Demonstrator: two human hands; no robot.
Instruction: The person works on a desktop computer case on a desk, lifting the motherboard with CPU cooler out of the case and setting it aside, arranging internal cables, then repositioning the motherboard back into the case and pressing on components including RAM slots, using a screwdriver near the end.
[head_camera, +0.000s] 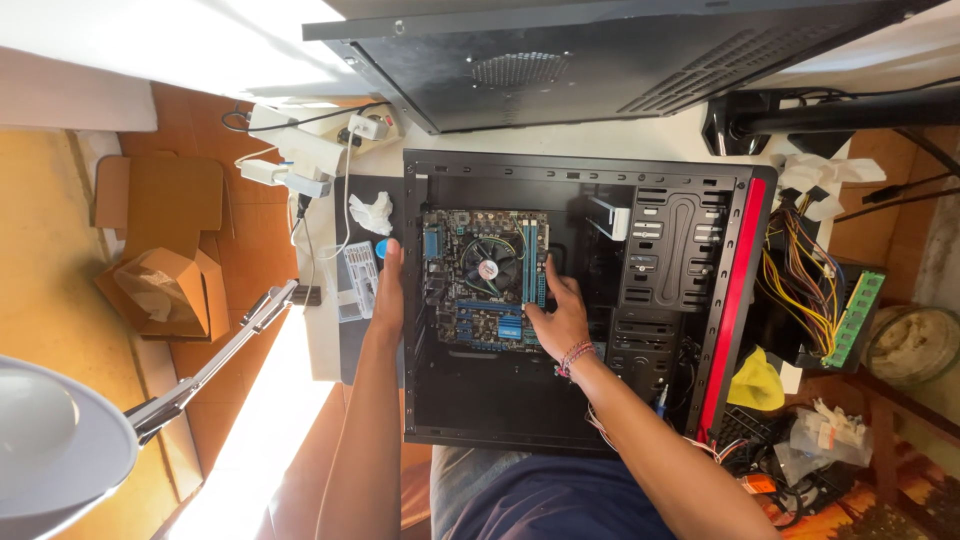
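An open black computer case (480, 400) with a red front edge is seen from above, lying on its side on a white desk (620, 135). This case is the landmark for all that follows. Inside it, toward its upper left, a circuit board (470, 320) is set flat, with a round cooling fan (491, 263) at the middle of the board.

The right hand (560, 318) is laid on the board's right edge, just beside the fan, fingers loosely spread and pressed down on the board; nothing is gripped in it. A beaded bracelet is worn at its wrist. The left hand (388, 285) is rested against the outside of the case's left wall, fingers straight and flat; whether anything is held in it cannot be told.

Left of the case, a small silver metal plate (357, 280) and a crumpled white tissue (374, 213) are seen. Right of the case, a bundle of yellow cables (795, 285) and a green memory stick (853, 318) are found. Behind the case, a black monitor (560, 60) is stood.
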